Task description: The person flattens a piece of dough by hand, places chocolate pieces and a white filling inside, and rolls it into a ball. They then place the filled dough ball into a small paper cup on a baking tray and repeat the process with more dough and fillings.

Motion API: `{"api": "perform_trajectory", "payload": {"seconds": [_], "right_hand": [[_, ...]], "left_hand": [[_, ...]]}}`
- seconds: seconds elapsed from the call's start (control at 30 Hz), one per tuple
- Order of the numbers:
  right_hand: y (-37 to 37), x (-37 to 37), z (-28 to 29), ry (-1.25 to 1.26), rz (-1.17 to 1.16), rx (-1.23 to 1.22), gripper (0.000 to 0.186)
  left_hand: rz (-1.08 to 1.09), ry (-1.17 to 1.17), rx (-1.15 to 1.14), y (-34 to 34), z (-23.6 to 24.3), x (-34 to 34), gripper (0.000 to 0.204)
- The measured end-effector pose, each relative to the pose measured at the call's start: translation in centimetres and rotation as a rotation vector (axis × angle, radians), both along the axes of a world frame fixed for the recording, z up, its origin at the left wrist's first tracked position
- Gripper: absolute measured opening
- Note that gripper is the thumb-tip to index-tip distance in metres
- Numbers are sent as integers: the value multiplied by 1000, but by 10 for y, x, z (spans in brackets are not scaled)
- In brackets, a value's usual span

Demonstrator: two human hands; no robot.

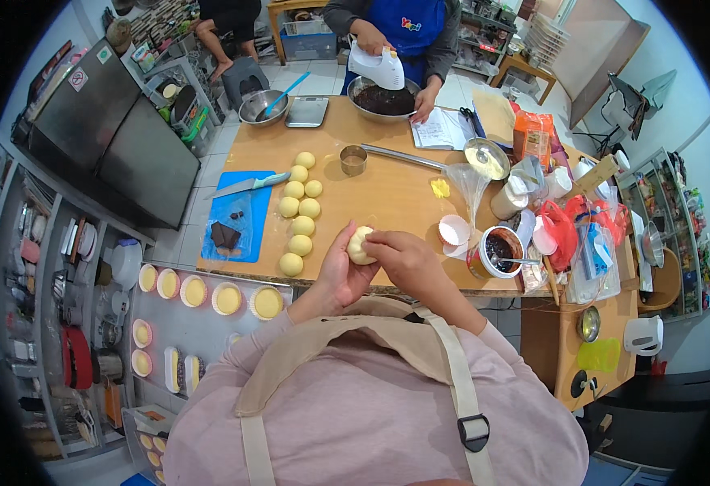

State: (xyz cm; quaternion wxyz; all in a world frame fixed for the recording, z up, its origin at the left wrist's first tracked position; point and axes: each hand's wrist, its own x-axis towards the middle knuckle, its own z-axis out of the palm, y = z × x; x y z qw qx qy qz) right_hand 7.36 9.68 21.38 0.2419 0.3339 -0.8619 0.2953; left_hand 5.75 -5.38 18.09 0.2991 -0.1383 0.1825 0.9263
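Note:
A pale yellow dough ball (360, 246) with a pleated surface is held at the near edge of the table. My left hand (340, 267) cups it from the left, while the fingers of my right hand (412, 257) pinch its right side. Left of my hands, several smooth dough balls (301, 225) lie in a double row on the wooden table (399, 206). To the right stands an open tub of dark filling (498, 249) with a utensil in it. Paper cups (454, 231) sit just left of that tub.
A blue cutting board (245, 227) carries a knife (254, 185) and chocolate pieces (225, 235). Dough in paper cups (227, 299) fills part of a metal tray (221, 344) at lower left. Across the table, a co-worker runs a hand mixer (377, 66) over a bowl (384, 99).

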Motion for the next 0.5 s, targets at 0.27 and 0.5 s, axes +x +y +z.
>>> {"api": "perform_trajectory", "payload": {"seconds": [0.27, 0.5], "right_hand": [[-12, 2, 16, -50, -100, -224, 18], [-1, -6, 13, -7, 40, -85, 23]], "left_hand": [[104, 135, -82, -1, 7, 4, 28], [8, 141, -116, -8, 29, 2, 33]]}}
